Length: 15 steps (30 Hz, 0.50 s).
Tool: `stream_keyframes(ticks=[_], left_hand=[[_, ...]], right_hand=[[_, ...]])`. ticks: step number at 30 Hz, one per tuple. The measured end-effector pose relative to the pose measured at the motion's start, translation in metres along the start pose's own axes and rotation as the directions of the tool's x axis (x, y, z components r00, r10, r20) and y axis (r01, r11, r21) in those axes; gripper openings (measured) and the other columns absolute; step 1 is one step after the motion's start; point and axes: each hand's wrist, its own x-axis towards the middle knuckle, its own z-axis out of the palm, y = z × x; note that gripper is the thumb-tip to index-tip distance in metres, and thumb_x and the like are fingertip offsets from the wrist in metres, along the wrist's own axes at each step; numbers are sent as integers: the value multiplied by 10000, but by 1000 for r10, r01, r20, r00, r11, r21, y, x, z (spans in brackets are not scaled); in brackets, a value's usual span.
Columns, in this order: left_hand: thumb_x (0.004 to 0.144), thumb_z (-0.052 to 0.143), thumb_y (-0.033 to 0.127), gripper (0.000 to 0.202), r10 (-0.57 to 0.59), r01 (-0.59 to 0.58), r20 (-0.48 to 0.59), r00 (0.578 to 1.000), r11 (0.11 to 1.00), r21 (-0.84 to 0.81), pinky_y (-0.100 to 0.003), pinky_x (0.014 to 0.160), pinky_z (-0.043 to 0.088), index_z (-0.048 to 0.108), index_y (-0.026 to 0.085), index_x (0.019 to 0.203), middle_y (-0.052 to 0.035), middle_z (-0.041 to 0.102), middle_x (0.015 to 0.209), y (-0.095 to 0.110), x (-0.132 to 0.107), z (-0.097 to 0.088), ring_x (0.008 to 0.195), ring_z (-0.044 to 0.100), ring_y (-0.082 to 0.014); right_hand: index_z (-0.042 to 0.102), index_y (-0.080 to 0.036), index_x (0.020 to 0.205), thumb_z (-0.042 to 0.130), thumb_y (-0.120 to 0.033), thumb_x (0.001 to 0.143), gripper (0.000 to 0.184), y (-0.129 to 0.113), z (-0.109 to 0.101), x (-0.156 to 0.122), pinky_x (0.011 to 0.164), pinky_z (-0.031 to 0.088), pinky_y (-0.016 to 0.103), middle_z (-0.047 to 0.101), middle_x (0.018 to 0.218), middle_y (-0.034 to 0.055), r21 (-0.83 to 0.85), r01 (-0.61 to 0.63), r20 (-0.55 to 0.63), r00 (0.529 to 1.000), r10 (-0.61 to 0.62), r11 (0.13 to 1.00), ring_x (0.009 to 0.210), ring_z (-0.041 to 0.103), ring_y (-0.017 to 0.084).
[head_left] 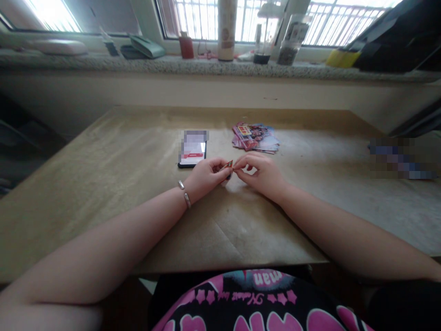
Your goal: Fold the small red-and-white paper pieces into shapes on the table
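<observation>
My left hand [208, 177], with a silver bangle on its wrist, pinches a small orange-and-dark piece [228, 164] between thumb and fingers. What kind of thing it is, I cannot make out. From the other side my right hand [260, 172] brings thumb and forefinger together at the piece's right edge. The two hands meet just above the middle of the table. Right behind the left hand lies a phone [193, 148] with its screen lit and partly blurred. Colourful printed sheets [255, 137] lie in a loose pile behind the right hand.
The table [113, 184] has a pale brown cover. A blurred blue item [403, 158] lies at its right end. On the stone windowsill [203, 65] stand a red bottle [186, 45], a tall pale cylinder [226, 30], a clear container [292, 39] and a green folded case [147, 47].
</observation>
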Motion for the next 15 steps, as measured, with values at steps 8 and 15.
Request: stream_keyframes(ticks=[8,15], left_hand=[[753,590,336,202,4,-1,-62,998,999,43,-170,483,364,583,135,733,13,584,620,5,-1,0,545,497,-77],[769,587,379,248,18,-17,-41,999,999,31,-182,503,383,605,133,794,5,600,646,2,0,0,559,514,-84]], right_hand=[[633,-212,758,593,-174,780,59,-1,1,0,589,457,250,657,801,21,31,14,-7,1000,-14,999,738,576,128],[597,-206,742,601,-168,764,44,3,4,-1,603,457,259,633,805,23,26,10,-18,1000,-9,1000,750,566,135]])
